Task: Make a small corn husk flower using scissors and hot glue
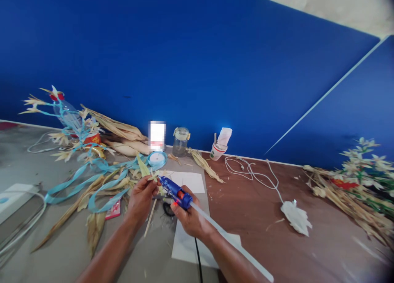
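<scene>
My left hand (140, 199) pinches a small pale piece of dried corn husk (153, 177) between thumb and fingers. My right hand (191, 220) is wrapped round a blue glue gun (172, 189), whose nozzle points left and meets the husk piece or stops just short of it. A long, clear glue stick (234, 242) sticks out of the gun's back, and a small red light glows on its body. Beneath the left hand lies a thin wooden stick (150, 218). Blue ribbon (95, 207) and loose husks (96, 227) spread to the left.
A ribbon spool (156, 159), a lidded jar (181, 141) and a paper cup (218, 151) stand near the blue partition (197, 61). At left, husk flowers surround a plastic bottle (66, 112). White cable (252, 174), crumpled tissue (296, 217) and more flowers (365, 164) are on the right.
</scene>
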A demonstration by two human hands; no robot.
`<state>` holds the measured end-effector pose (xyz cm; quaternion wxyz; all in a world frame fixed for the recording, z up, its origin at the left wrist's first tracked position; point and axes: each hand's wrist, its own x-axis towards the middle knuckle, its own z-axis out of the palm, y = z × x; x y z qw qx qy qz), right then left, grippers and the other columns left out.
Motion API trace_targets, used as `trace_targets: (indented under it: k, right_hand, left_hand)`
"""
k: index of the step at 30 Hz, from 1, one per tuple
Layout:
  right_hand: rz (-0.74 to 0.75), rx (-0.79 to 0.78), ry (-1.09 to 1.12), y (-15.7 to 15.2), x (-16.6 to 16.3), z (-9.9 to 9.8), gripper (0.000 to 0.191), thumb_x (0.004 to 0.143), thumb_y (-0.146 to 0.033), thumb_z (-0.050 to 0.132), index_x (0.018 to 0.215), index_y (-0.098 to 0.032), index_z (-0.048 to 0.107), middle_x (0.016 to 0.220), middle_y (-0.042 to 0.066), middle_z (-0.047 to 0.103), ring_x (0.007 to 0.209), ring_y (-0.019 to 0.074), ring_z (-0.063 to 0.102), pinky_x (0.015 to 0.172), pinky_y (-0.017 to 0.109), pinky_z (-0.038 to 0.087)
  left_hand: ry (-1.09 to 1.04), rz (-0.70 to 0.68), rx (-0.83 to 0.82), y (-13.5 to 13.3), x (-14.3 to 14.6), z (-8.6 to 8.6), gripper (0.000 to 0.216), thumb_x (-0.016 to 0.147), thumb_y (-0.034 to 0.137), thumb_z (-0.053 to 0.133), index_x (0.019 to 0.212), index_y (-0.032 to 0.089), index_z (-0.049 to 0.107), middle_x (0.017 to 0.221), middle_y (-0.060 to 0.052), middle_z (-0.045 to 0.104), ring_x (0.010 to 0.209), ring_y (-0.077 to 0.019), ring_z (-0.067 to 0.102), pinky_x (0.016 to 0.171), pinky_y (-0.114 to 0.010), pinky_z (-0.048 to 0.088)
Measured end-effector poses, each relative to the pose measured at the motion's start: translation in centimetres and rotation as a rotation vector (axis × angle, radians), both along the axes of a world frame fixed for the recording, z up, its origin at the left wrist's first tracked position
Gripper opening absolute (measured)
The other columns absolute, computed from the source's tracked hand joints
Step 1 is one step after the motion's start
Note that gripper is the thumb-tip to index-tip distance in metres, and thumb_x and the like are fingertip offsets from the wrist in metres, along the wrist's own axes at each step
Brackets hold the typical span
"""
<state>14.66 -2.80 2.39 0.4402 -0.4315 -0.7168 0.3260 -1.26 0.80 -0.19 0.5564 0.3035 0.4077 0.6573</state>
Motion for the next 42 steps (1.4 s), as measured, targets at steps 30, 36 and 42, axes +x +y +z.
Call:
trace_targets:
  k: [30,36,42]
  right_hand:
    - [0.046,-0.019,0.099,-0.3,0.0,0.6,0.013,0.077,-0.026,0.054,0.071,-0.021,0.044,0.069,0.0,0.048,0.071,0.0154,0.051,0.06,0.026,0.042]
    - [0.064,-0.079,0.169,-0.3,0.6,0.7,0.011,0.08,-0.03,0.052,0.078,-0.021,0.048,0.075,0.002,0.054,0.069,0.0151,0.053,0.061,0.027,0.046]
    - [0.077,-0.027,0.121,-0.1,0.6,0.0,0.011,0.08,-0.031,0.053,0.076,-0.021,0.05,0.075,0.003,0.055,0.076,0.0178,0.055,0.066,0.029,0.046]
  left_hand:
    - [0.024,-0.008,0.012,0.0,-0.3,0.2,0.016,0.065,0.026,0.073,0.072,0.015,0.064,0.066,0.001,0.058,0.053,-0.006,0.044,0.049,-0.018,0.036]
    - [-0.022,-0.012,0.007,-0.1,-0.1,0.8,0.017,0.063,0.025,0.074,0.074,0.015,0.066,0.067,0.0,0.06,0.054,-0.006,0.045,0.049,-0.017,0.037]
    - [-0.11,-0.062,-0.024,-0.2,0.1,1.2,0.017,0.062,0.023,0.076,0.073,0.015,0.065,0.065,0.001,0.059,0.052,-0.0043,0.044,0.048,-0.016,0.038]
